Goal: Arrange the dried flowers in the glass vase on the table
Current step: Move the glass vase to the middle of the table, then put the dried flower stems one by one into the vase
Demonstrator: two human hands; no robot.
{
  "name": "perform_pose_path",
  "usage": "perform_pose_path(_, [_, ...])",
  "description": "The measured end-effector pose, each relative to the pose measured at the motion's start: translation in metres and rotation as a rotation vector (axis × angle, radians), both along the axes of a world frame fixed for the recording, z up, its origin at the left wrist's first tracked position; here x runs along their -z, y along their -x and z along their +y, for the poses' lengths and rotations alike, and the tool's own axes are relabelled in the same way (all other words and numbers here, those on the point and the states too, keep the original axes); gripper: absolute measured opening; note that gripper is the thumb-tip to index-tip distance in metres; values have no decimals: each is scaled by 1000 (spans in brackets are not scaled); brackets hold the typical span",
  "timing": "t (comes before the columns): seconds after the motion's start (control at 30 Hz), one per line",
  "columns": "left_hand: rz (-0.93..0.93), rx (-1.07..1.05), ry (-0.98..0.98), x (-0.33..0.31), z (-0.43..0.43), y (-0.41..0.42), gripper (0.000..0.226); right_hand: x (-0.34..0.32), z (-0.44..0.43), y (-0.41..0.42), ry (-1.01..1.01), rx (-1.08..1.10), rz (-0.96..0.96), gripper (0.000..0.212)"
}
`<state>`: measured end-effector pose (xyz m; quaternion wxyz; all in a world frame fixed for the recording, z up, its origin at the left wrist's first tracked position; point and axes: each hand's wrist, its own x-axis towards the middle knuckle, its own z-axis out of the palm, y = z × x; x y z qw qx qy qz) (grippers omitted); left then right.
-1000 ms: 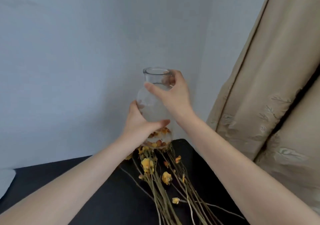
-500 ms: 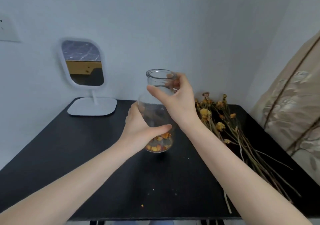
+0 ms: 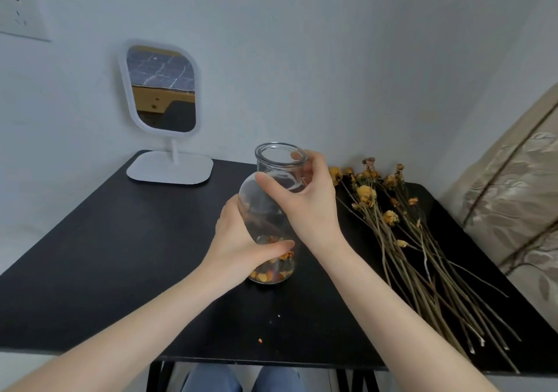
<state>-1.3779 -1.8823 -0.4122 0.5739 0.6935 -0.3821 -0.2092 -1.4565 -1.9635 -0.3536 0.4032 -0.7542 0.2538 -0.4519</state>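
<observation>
1. Both hands are on the glass vase [image 3: 263,210], head view. The left hand [image 3: 238,240] wraps the lower body from the vase's 9 o'clock side, with its thumb laid across the near face.
2. The right hand [image 3: 311,210] grips the neck and shoulder from the 3 o'clock side, thumb in front and fingers curled behind the rim.
3. The vase stands upright near the centre of the black table [image 3: 120,255]. Whether its base touches the tabletop cannot be confirmed. Loose petals [image 3: 270,273], orange and dark, cover its bottom.
4. The dried flowers [image 3: 401,240] lie flat on the table at 3 o'clock of the vase, apart from it. Their heads point to 12 o'clock and their stems run toward 5 o'clock.
5. A white mirror [image 3: 163,95] stands at 11 o'clock. A wall socket [image 3: 18,14] is at 10 o'clock, and a curtain [image 3: 513,195] hangs at 3 o'clock beyond the flowers.
6. Small crumbs [image 3: 260,340] lie at 6 o'clock of the vase.
</observation>
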Motion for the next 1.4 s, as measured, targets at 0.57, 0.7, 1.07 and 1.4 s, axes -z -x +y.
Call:
perform_pose_path(0.57, [-82,-178,102,11,29,20,87,6,-6,17,-77,-130,45,69])
perform_pose_path(0.7, [-278,-171,283,10,49,55,47,9,-20,47,-72,-74,57,63])
perform_pose_path(1.07, [-88,347,-83,3,-63,115,7,35,-115,169,-158,364,392,11])
perform_pose_path(1.4, [-272,166,-418,14,-173,116,41,51,-144,166,-137,281,671,9])
